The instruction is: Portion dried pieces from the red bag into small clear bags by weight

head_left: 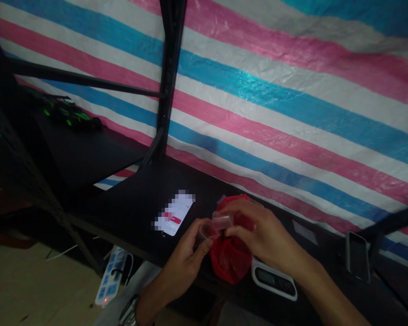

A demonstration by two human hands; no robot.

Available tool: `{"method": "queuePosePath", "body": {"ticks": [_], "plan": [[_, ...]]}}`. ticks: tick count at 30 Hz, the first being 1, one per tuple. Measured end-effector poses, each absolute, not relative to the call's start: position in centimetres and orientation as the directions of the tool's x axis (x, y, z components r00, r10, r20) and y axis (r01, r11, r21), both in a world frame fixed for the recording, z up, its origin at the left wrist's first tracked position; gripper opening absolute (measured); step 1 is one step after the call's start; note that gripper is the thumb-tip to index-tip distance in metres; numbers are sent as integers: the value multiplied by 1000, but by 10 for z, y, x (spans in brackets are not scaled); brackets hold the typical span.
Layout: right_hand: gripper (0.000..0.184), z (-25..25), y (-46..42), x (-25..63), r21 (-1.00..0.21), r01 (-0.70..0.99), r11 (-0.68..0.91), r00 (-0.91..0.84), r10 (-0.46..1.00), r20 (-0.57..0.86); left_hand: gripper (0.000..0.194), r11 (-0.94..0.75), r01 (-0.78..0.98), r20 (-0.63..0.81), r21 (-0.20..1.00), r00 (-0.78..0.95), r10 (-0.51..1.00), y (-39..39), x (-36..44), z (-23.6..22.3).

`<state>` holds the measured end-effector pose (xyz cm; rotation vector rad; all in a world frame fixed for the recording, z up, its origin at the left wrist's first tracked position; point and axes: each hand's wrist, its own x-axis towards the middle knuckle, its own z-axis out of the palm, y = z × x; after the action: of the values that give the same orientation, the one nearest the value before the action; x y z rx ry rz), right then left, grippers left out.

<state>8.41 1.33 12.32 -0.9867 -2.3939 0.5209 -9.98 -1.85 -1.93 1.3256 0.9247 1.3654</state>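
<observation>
My left hand (187, 253) and my right hand (261, 231) meet over a dark table (129, 199). Each hand pinches a small clear plastic cup. The left one (206, 230) is held at its rim; the right one (223, 221) is tilted toward it and the two cups touch. Just behind and below the hands lies a red plastic bag (233, 258), partly hidden by my right hand. It rests on a small white digital scale (275, 280).
A lit phone (175, 215) lies flat on the table left of the hands. A second dark phone (357, 256) stands at the right. A striped tarp (292, 99) backs the table. A power strip (109, 280) lies on the floor. A green-lit toy car (71, 115) sits on a shelf.
</observation>
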Motion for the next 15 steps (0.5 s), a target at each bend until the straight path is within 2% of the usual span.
{"method": "queuePosePath", "body": {"ticks": [3, 6, 10, 15], "plan": [[29, 116, 13, 108, -547, 618, 565, -465, 823, 325, 35, -169, -94, 169, 981, -4, 986, -22, -96, -19], [42, 94, 13, 120, -503, 742, 443, -433, 890, 144, 36, -101, -44, 98, 994, -77, 992, -21, -86, -19], [60, 62, 19, 111, -307, 878, 366, -386, 922, -4, 36, -50, 65, 61, 997, -186, 981, -13, -67, -21], [49, 45, 31, 103, 19, 962, 273, -270, 957, -104, 28, 11, 157, 8, 988, -123, 992, -3, -52, -14]]}}
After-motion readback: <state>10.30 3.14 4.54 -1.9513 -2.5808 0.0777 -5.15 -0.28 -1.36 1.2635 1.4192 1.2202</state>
